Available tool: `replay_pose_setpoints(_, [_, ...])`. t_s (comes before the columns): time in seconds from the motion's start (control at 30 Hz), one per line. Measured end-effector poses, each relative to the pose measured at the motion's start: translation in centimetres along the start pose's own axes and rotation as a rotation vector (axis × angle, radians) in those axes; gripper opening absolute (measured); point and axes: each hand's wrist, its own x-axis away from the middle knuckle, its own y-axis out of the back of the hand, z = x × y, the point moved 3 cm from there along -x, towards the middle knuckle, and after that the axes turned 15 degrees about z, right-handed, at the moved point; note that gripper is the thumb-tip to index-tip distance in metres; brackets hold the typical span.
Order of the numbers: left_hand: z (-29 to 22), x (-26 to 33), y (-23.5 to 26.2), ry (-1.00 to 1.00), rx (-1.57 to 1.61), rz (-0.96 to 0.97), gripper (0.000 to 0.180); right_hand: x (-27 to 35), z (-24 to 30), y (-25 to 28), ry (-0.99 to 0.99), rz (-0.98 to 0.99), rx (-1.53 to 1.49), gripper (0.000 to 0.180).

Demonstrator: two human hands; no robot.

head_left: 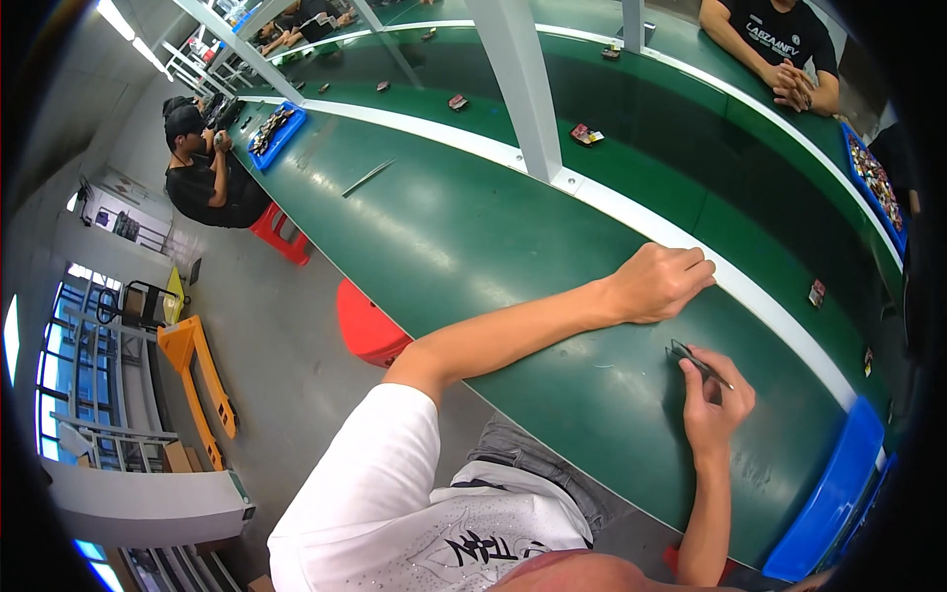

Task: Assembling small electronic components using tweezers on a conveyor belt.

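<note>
My left hand [663,284] is closed, its curled fingers by the white rail [735,284] along the far side of the green table [473,247]. Anything inside those fingers is hidden from view. Nearer to me and further right, my right hand [720,409] grips a pair of dark tweezers [702,367] between thumb and fingers. Their tips point away to the left, a little above the tabletop, with nothing visible between them.
Beyond the rail, small packets [586,134] lie spaced along a dark green belt [681,187]. A white post [518,89] rises from the rail. Blue trays [834,493] stand at right; a thin metal tool [368,178] lies further left. Co-workers sit left and opposite.
</note>
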Motion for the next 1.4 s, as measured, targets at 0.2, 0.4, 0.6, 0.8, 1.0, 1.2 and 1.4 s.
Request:
replay_pose_setpoints(0.2, [-0.2, -0.3, -0.2, 0.003, 0.002, 0.024, 0.008, 0.3, 0.1, 0.6, -0.011, -0.013, -0.023, 0.018])
replay_pose_setpoints(0.4, [-0.5, -0.5, -0.5, 0.025, -0.014, -0.025, 0.017, 1.1, -0.1, 1.2, -0.041, -0.049, 0.002, 0.019])
replay_pose_setpoints(0.6, [-0.3, -0.6, -0.1, 0.152, -0.011, -0.091, 0.010, 0.9, 0.0, 1.6, 0.022, -0.064, 0.012, 0.017])
replay_pose_setpoints(0.8, [0.3, -0.7, 0.2, 0.172, -0.055, -0.102, 0.031, 0.8, -0.5, 1.1, 0.013, -0.064, -0.029, 0.013])
replay_pose_setpoints(1.0, [0.9, -3.5, -2.1, 0.295, 0.152, -0.051, 0.006, 1.9, -1.7, 1.5, 0.056, -0.131, -0.031, 0.011])
replay_pose_setpoints(1.2, [3.2, -12.9, -7.5, 0.238, 0.374, 0.260, 0.012, 2.2, -1.3, 1.9, 0.077, -0.139, -0.010, 0.012])
replay_pose_setpoints(1.4, [2.0, -21.3, -12.9, 0.385, 0.430, 0.629, 0.011, 2.3, -1.5, 1.5, 0.105, -0.153, -0.012, 0.011])
